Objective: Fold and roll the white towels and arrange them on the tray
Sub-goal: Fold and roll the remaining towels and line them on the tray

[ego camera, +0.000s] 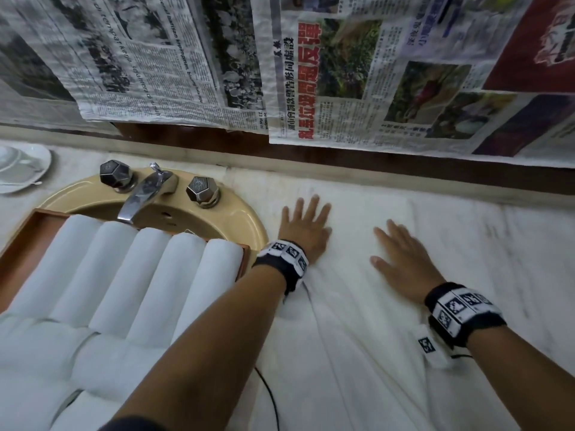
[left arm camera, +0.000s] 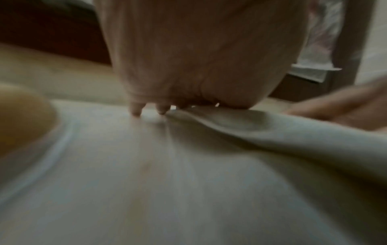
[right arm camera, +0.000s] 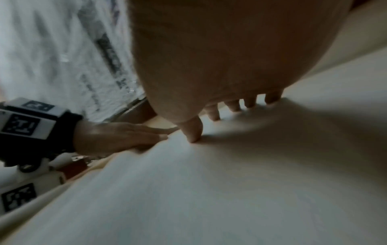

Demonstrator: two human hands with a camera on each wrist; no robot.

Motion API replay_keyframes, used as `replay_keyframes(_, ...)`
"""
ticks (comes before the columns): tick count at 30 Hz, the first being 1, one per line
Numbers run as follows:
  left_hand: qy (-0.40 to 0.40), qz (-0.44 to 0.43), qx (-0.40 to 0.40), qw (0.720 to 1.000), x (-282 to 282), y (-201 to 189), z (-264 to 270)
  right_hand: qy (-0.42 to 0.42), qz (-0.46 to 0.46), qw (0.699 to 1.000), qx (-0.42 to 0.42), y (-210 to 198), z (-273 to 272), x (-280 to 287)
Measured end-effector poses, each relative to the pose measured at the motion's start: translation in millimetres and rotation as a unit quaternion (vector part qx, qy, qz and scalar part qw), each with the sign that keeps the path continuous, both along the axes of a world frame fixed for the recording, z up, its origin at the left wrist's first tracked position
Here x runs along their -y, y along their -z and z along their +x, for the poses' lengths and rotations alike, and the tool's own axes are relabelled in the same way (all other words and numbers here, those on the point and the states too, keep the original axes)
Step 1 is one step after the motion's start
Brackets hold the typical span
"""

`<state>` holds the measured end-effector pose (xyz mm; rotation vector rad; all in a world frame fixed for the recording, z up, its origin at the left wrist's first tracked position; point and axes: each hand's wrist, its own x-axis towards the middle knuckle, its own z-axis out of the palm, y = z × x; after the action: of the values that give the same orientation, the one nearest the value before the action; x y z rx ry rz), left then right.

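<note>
Both hands are flat on a white towel (ego camera: 348, 293) spread across the marble counter (ego camera: 513, 244), fingers straight and splayed, nothing gripped. The left hand (ego camera: 303, 227) presses the towel's far left part and the right hand (ego camera: 401, 259) sits just beside it, a little nearer the person; creases run back from both wrists toward the front edge. Just left of the left wrist is the brown tray (ego camera: 37, 225) over the beige sink (ego camera: 236, 213), with five rolled towels (ego camera: 149, 269) lying side by side in it. Wrist views are blurry.
</note>
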<state>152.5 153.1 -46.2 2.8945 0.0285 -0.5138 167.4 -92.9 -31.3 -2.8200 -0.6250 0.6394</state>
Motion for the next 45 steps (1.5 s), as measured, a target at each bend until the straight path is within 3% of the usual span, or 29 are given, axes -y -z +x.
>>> replay_keyframes(2,-0.066,-0.008,-0.013,0.998,-10,1,-3,0.059,-0.033,0.998,-0.004,2,-13,25)
replay_keyframes(5,-0.139,-0.053,0.029,0.988,-11,-11,-13,0.109,-0.045,0.993,0.011,-4,-47,46)
replay_keyframes(8,-0.132,-0.070,0.091,0.985,2,-39,-51,0.099,0.039,0.990,0.095,-14,-97,46)
replay_keyframes(10,-0.148,-0.061,0.077,0.984,12,-53,-93,0.096,0.095,0.983,0.121,-19,-130,39)
replay_keyframes(14,-0.227,-0.048,0.022,0.972,29,-37,-185,0.125,0.140,0.981,0.053,-22,-180,28)
replay_keyframes(18,-0.305,0.000,-0.017,0.952,52,-19,-232,0.118,0.070,0.990,-0.007,-29,-204,26)
replay_keyframes(22,-0.308,-0.045,0.021,0.950,60,-20,-238,0.084,0.026,0.996,-0.013,-37,-212,25)
replay_keyframes(24,-0.284,-0.064,0.029,0.956,56,-26,-238,0.106,0.047,0.993,-0.029,-40,-213,25)
replay_keyframes(27,-0.269,-0.172,0.063,0.945,41,-32,-238,0.138,0.116,0.982,-0.053,-54,-216,16)
replay_keyframes(33,-0.324,-0.324,0.004,0.889,14,-39,-229,0.061,0.227,0.967,-0.096,-76,-238,-37)
replay_keyframes(39,-0.359,-0.351,-0.045,0.864,14,-64,-219,0.004,0.271,0.947,-0.170,-51,-251,-74)
replay_keyframes(40,-0.348,-0.338,-0.053,0.873,14,-59,-218,0.002,0.264,0.948,-0.179,-48,-250,-75)
replay_keyframes(41,-0.324,-0.323,-0.057,0.887,15,-57,-217,0.001,0.264,0.950,-0.169,-45,-248,-72)
replay_keyframes(43,-0.321,-0.298,-0.047,0.898,13,-48,-216,0.010,0.262,0.964,-0.054,-33,-237,-61)
replay_keyframes(45,-0.331,-0.286,-0.036,0.898,10,-43,-216,0.031,0.179,0.982,0.055,-18,-221,-43)
